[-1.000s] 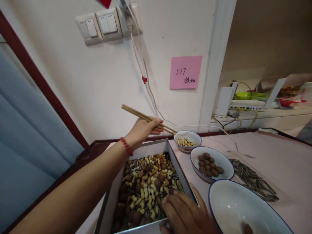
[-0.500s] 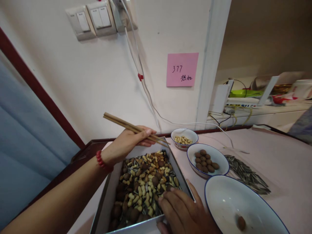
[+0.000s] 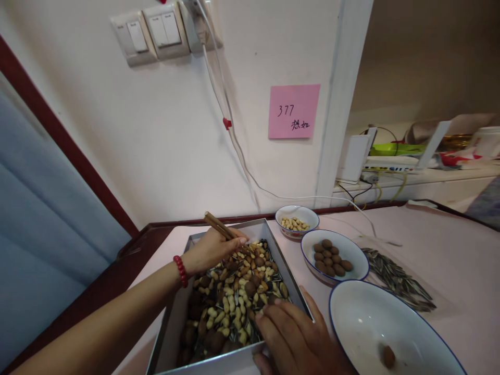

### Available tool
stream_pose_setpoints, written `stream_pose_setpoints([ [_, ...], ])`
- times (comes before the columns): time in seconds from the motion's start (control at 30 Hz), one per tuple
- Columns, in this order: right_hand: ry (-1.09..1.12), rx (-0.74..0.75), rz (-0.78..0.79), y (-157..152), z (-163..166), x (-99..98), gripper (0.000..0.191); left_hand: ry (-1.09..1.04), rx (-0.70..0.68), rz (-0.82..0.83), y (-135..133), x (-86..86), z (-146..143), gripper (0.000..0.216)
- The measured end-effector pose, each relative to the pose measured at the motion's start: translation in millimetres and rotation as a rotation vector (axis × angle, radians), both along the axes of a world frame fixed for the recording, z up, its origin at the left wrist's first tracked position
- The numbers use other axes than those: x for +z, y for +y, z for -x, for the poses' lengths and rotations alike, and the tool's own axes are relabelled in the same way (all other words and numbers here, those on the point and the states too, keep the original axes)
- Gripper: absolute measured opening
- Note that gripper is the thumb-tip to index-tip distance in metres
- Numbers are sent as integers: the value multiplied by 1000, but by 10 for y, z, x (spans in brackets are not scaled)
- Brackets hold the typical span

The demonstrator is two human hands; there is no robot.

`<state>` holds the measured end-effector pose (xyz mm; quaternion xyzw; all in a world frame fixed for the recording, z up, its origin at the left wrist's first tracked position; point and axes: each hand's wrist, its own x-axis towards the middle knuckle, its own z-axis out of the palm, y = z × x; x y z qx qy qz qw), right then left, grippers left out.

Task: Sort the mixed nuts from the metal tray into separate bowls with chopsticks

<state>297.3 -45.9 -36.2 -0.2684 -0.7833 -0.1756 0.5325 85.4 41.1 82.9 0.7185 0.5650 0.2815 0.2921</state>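
- The tips of the chopsticks (image 3: 219,225) are hard to make out; our left hand (image 3: 213,251) covers part of them, and the lower ends blur into the nuts.
- Our right hand (image 3: 295,333) hides the near right corner of the box (image 3: 234,363); its fingers reach over the rim with the thumb outside, and we cannot tell whether they grip the wall.
- The bottom edge cuts off our right wrist and the big bowl (image 3: 383,307).
- A pink cover lies over the worktop (image 3: 449,250), whose dark edge meets a white wall (image 3: 175,146).
- On that wall we see switches (image 3: 164,28), a cable (image 3: 238,146) and a pink note (image 3: 294,99).
- A blue curtain (image 3: 50,208) hangs at left; a router (image 3: 388,165) sits on the shelf at right, among clutter too blurred to name.
- The fingers of our left hand are closed around the chopsticks, which slant down into the far part of the box.
- The box is shallow and grey-edged, holding pale peanuts (image 3: 234,307), round brown nuts and striped seeds, all mixed.
- Beside it, the small bowl (image 3: 297,210) holds pale kernels, the middle bowl (image 3: 353,247) round brown nuts, the big bowl one brown nut (image 3: 388,357).
- A loose seed pile (image 3: 396,278) lies right of the bowls.
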Motion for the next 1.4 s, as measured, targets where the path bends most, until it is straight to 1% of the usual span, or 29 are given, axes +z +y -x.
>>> stream_pose_setpoints([
  [0.1, 12, 1, 13, -14, 2, 9, 27, 24, -66, -19, -30, 35, -50, 22],
  [0.17, 8, 5, 18, -17, 4, 8, 26, 35, -77, -30, -42, 43, -73, 21],
  [0.33, 32, -4, 8, -10, 29, 22, 27, 66, -44, -50, -13, -14, -60, 22],
  [0.4, 40, -1, -2, -5, 35, 38, 28, 53, -2, -49, 18, -56, -34, 22],
  [0.47, 32, 1, -8, 1, 29, 45, 29, -19, 79, 26, 54, -90, -4, 22],
  [0.53, 3, -1, -12, 8, 11, 38, 27, -167, 164, 154, 86, -105, 25, 24],
  [0.6, -35, -3, -19, 16, -11, 20, 24, -326, 221, 246, 101, -98, 55, 26],
  [0.67, -65, -4, -27, 21, -28, 1, 23, -415, 252, 271, 90, -72, 87, 28],
  [0.77, -74, -5, -25, 22, -29, -10, 24, -484, 277, 275, 20, 0, 140, 25],
  [0.9, -37, -16, -21, 15, 2, -9, 26, -605, 272, 280, -78, 179, 153, 16],
  [0.97, -22, -22, -19, 13, 12, -16, 26, -657, 248, 273, -62, 293, 79, 18],
  [1.07, -29, -23, -21, 15, 7, -35, 24, -721, 222, 213, 83, 428, -175, 20],
  [1.17, -57, -20, -34, 25, -11, -54, 23, -722, 212, 121, 311, 466, -517, 16],
  [1.23, -67, -23, -44, 34, -21, -61, 25, -699, 187, 115, 436, 449, -694, 15],
  [1.3, -74, -26, -49, 40, -26, -62, 26, -678, 163, 108, 486, 426, -767, 17],
  [1.33, -79, -24, -50, 42, -28, -61, 26, -671, 153, 97, 474, 420, -755, 19],
  [1.4, -89, -18, -42, 41, -32, -60, 25, -657, 133, 67, 378, 427, -641, 21],
])
